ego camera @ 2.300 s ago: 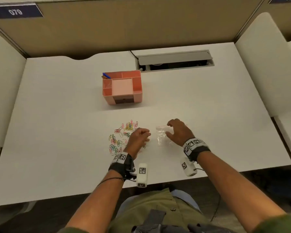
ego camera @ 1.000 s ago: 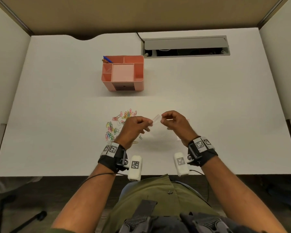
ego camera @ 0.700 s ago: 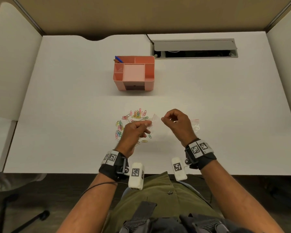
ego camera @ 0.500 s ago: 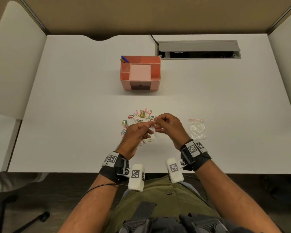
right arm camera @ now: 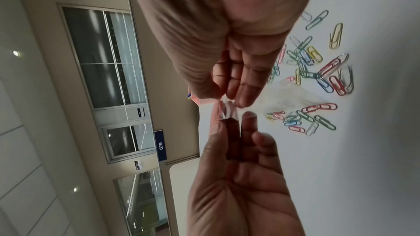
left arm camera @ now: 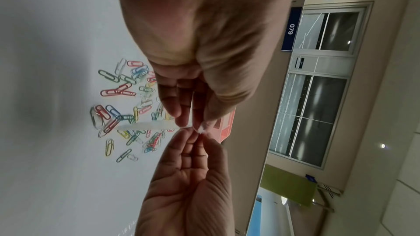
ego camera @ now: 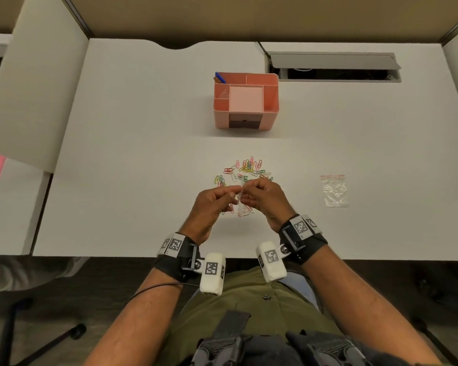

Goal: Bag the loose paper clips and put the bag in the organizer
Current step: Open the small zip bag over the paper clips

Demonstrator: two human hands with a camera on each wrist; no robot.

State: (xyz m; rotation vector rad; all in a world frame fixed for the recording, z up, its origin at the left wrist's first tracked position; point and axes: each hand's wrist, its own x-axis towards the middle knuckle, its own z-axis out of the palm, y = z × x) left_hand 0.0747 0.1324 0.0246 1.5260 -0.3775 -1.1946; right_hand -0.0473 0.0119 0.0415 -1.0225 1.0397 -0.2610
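Several coloured paper clips [ego camera: 245, 167] lie scattered on the white desk [ego camera: 132, 154]. Just above their near edge both hands pinch the top of a small clear bag [ego camera: 239, 199], which hangs down between them. My left hand [ego camera: 232, 194] holds its edge between thumb and fingers, and my right hand [ego camera: 246, 192] pinches the same edge from the other side. In the left wrist view the bag [left arm camera: 145, 125] is seen edge-on over the clips [left arm camera: 118, 94]; in the right wrist view the bag [right arm camera: 284, 100] spreads wider. The pink organizer [ego camera: 222, 119] stands behind the clips.
A second clear bag with a red strip [ego camera: 334, 191] lies flat on the desk to the right. A grey cable hatch [ego camera: 333, 62] sits at the back right. White dividers [ego camera: 35, 96] flank the desk. A blue pen [ego camera: 220, 77] stands in the organizer's back left compartment.
My hands lifted one bag off the desk and drew close together over the clips, both pinching its top. The second bag stayed lying on the desk to the right.
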